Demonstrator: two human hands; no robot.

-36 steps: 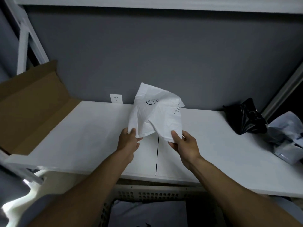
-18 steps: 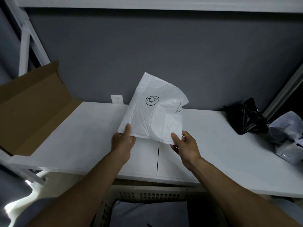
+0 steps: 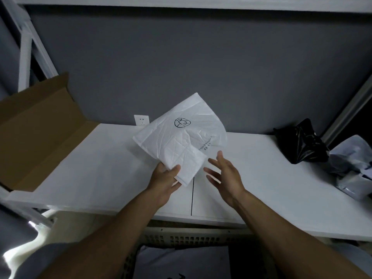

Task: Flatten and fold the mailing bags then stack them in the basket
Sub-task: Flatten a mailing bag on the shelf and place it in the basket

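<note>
Partly, the scene is lost to dim light and to the frame's edges. The basket (image 3: 181,237) at six o'clock is mostly hidden behind the near edge of the white table (image 3: 96,170) and by both forearms. Only its slotted pale rim is seen, and a grey folded bag (image 3: 181,262) inside it is cut off by the bottom border. At three o'clock a heap of grey mailing bags (image 3: 354,164) is cropped by the right border, with a crumpled black bag (image 3: 300,143) just beside it. An open cardboard box (image 3: 40,127) at nine o'clock is cut off at the left. The printed line on the white mailing bag (image 3: 181,141) is bent over a fold and cannot be read whole.

That white mailing bag is held up over the middle of the table, tilted, its creased face turned to the camera. Its lowest corner, at six o'clock, is pinched by the left hand (image 3: 164,180), thumb on top and fingers beneath. The right hand (image 3: 223,174) is held open at four o'clock of the bag, fingers straight and spread. Whether its forefinger tip touches the bag's edge cannot be told.
</note>
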